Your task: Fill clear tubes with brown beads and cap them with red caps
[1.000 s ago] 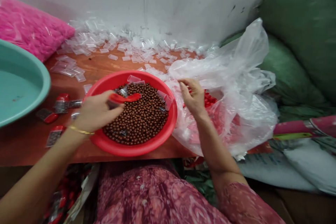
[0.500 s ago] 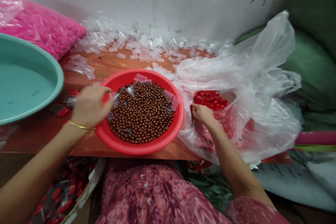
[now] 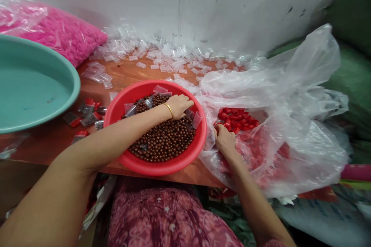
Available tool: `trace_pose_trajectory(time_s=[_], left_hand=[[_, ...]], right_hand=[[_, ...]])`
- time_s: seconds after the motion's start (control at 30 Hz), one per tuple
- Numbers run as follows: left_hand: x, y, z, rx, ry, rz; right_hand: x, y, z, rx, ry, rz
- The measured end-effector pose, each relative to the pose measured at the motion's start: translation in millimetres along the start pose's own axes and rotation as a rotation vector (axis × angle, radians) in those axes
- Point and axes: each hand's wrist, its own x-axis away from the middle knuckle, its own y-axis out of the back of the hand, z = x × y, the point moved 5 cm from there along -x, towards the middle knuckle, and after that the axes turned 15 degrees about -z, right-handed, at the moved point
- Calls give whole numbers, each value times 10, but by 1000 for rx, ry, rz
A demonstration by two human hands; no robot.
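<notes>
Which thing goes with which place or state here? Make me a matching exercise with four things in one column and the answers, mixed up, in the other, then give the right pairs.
Column one:
1. Left hand
2. Right hand
3. Red bowl
4. Pink-filled bag

Column two:
A. Holds small brown beads
B. By the red pieces in a clear bag
C. Behind the teal basin
D. Over the beads, gold bracelet at its wrist

Pairs: 1-D, 2-B, 3-A, 4-C

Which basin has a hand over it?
The red basin, holding brown beads: the left hand is over it. Neither hand is over the teal basin, farther left.
</notes>
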Motion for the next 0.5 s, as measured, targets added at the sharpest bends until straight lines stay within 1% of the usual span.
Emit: trace_pose_trajectory(time_s=[0.07, 0.13, 0.23, 0.3, 0.33, 0.4, 0.47, 0.5], left_hand=[[-9, 0, -38, 10, -54, 8], [9, 29, -78, 10, -79, -14], [120, 179, -72, -11, -52, -105], [274, 311, -10, -55, -5, -111], [373, 363, 40, -94, 37, -72], [595, 412, 153, -179, 152, 77], [800, 395, 223, -218, 251, 224], [870, 362, 225, -210, 279, 271]], right_hand=[[-6, -20, -20, -31, 11, -33], [-10, -43, -48, -72, 14, -64], [-10, -82, -112, -145, -36, -107], [-7, -107, -150, -202, -72, -133], [-6, -117, -162, -232, -80, -146], [-8, -134, -176, -280, -78, -164], [-16, -145, -185, -303, -72, -174], [-21, -149, -194, -307, -76, -174]])
